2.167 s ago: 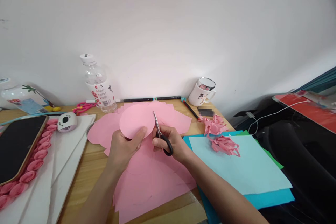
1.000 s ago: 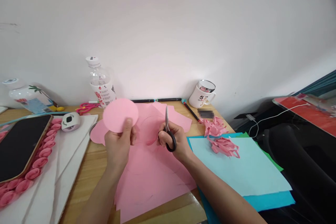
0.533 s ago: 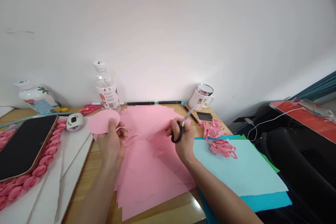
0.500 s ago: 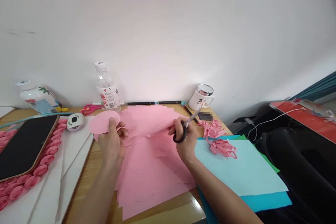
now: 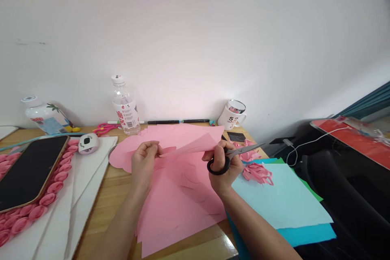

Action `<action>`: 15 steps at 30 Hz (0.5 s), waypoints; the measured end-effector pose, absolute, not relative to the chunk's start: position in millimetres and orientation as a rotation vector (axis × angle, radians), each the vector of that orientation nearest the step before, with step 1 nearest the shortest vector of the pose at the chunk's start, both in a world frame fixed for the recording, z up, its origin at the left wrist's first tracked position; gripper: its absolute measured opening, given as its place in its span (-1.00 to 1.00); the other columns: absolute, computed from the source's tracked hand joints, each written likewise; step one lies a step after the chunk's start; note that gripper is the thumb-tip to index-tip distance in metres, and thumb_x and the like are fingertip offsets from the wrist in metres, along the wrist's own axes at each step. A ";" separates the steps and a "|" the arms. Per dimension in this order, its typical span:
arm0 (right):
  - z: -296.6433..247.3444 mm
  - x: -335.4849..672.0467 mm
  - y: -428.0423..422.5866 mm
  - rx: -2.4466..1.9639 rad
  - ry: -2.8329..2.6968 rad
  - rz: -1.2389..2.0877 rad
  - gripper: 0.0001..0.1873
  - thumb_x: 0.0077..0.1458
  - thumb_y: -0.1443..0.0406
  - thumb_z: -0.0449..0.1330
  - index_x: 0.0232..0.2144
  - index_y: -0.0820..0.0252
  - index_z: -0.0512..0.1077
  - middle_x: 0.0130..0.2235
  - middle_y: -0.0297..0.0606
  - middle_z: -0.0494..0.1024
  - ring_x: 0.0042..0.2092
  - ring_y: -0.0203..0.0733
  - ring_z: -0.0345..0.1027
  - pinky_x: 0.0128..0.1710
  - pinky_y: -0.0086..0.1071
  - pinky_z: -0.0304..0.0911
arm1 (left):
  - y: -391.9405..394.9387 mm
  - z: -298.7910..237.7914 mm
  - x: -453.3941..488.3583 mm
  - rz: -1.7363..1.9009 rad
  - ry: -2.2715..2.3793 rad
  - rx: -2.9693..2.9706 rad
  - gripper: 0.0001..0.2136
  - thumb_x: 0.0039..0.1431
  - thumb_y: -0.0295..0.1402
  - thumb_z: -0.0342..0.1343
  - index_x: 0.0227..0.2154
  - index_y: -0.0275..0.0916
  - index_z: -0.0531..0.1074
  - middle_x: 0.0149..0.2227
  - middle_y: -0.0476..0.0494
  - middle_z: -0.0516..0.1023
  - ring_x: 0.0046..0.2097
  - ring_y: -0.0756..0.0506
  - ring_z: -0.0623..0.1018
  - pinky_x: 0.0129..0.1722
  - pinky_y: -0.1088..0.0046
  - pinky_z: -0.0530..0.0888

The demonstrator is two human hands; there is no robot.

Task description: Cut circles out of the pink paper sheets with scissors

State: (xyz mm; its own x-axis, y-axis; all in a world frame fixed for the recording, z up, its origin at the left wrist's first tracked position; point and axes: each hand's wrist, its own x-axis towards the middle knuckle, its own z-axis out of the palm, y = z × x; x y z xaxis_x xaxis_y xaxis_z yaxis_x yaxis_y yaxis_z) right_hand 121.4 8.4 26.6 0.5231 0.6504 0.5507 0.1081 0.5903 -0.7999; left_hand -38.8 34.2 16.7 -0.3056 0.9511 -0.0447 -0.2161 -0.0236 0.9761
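"Two hands over the table (image 5: 100,195). What does the left one hold?"

"The left hand (image 5: 144,160) pinches one end of a pink piece (image 5: 195,145), thumb and fingertips together in a narrow grip."

"And the right?"

"The right hand (image 5: 226,166) is curled around the black-handled scissors (image 5: 245,150), whose blades point off to the right. I can't tell whether they're quite together. Its fingertips are at the other end of the paper; whether they pinch it too, I can't tell."

"So where is that piece?"

"Stretched between the hands, raised above a stack of pink sheets (image 5: 179,219), some with curved lines on them."

"What's left of the stack?"

"Pink rounded paper (image 5: 120,152) beside it, then a white board (image 5: 76,195) carrying rolled pink flowers (image 5: 47,199). A phone (image 5: 33,170) lies over part of the flowers."

"And to the right?"

"Crumpled pink scraps (image 5: 258,174), partly on a pale blue sheet (image 5: 289,199). A darker blue sheet (image 5: 313,233) and a green one (image 5: 310,183) show from under it."

"By the wall?"

"A clear bottle (image 5: 127,113) stands upright on the left, a white mug (image 5: 228,118) on the right, with dark pens (image 5: 164,122) in a line between them."
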 end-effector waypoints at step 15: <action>22.4 120.6 -5.4 -0.760 -1.004 0.443 -0.88 0.07 0.23 0.16 -0.43 0.12 0.30 -0.73 -0.51 0.36 -0.76 -0.32 0.22 -0.74 -0.47 0.13 | 26.8 -11.4 -33.3 1.266 1.308 2.408 -0.70 0.06 -0.52 0.00 -0.18 -0.11 0.49 -0.25 -0.15 0.58 -0.03 -0.23 0.42 -0.08 0.19 0.31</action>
